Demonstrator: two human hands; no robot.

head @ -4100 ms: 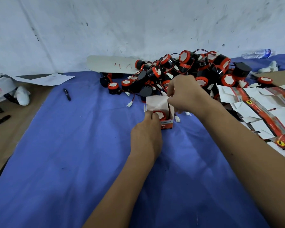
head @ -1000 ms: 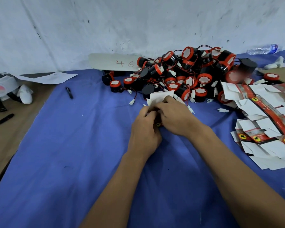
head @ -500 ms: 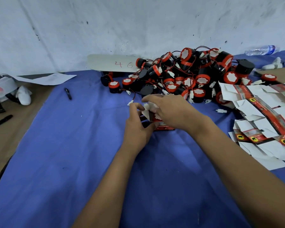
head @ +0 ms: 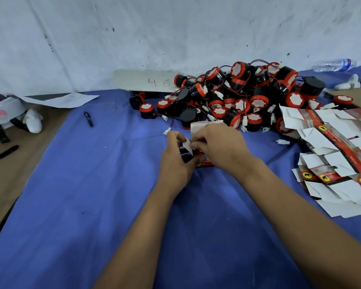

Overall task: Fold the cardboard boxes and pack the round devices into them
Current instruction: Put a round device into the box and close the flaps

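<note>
Even, diffuse illumination is recorded, moderately bright, with a cool bluish cast over the white wall (head: 175,28) and the blue cloth (head: 81,195). No single source is seen; only soft, short shadows are cast beneath the left hand (head: 175,161), the right hand (head: 219,147) and the forearms. No hard glare is noted; faint sheen is shown on the water bottle (head: 331,64). Wide-angle bending is observed at the edges, where the cloth's border and the wall line are curved. Overall detail is softened: print on the flat box blanks (head: 338,155) is smeared and illegible, and the pile of round devices (head: 238,97) is rendered slightly soft.
</note>
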